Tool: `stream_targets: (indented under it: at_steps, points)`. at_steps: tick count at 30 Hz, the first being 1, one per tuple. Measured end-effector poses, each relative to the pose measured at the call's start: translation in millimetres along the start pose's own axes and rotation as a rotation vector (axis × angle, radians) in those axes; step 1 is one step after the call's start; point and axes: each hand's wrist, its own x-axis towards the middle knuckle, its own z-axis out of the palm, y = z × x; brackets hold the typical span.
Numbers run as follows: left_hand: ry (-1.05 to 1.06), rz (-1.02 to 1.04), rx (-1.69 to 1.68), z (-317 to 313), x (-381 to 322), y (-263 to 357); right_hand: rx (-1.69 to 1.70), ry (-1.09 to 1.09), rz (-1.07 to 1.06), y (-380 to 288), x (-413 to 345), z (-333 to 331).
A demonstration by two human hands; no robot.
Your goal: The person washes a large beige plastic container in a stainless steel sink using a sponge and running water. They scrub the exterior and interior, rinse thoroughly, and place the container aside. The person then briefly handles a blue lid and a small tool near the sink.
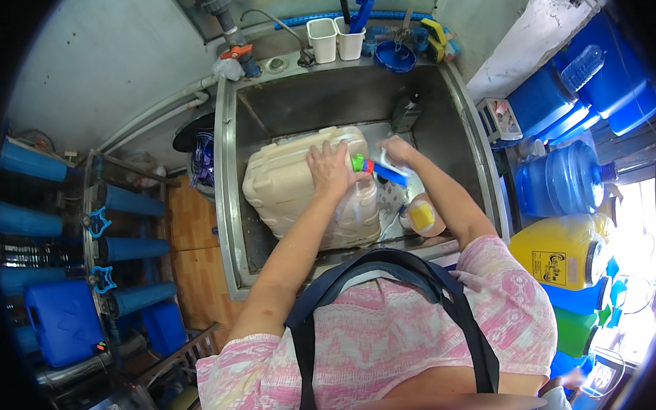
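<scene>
A large cream plastic jerry can (284,190) lies on its side in a stainless steel sink. My left hand (330,169) rests spread on its top edge, beside a green, red and blue spout (362,164). My right hand (397,151) grips the white handle of a brush (390,173) with a blue part, held just right of the can's spout end; whether the brush touches the spout I cannot tell. Near my right forearm, a yellow sponge (422,216) sits on a round pinkish container (434,227). A dark bottle (406,114) stands at the sink's back right.
The sink's metal rim (228,208) surrounds the work. On the back ledge are a curved faucet (278,23), white cups (322,40) with tools, and a blue lid (395,56). Water jugs (560,179) and a yellow container (557,251) line the right. Blue filter housings (134,248) stand left.
</scene>
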Motion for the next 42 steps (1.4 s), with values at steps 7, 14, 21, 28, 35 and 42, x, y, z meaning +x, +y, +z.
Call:
stream_targets:
  at_steps: [7,14,21,28,35,42]
  points:
    - [-0.193,0.072,-0.133,3,29,-44,-0.185,0.464,-0.117,-112,-34,-10]
    - [-0.197,0.092,-0.089,14,42,-51,-0.398,0.787,-0.656,-66,-90,86]
    - [-0.159,0.104,-0.048,0,27,-39,1.324,0.34,0.448,0,-48,92]
    - [-0.131,0.116,-0.095,7,22,-45,0.972,0.346,0.335,-23,15,22]
    - [-0.392,-0.029,-0.057,23,77,-57,-0.302,0.679,-0.285,-95,-21,64]
    - [-0.485,-0.039,-0.008,58,117,-86,-0.51,0.733,-0.733,-29,4,81]
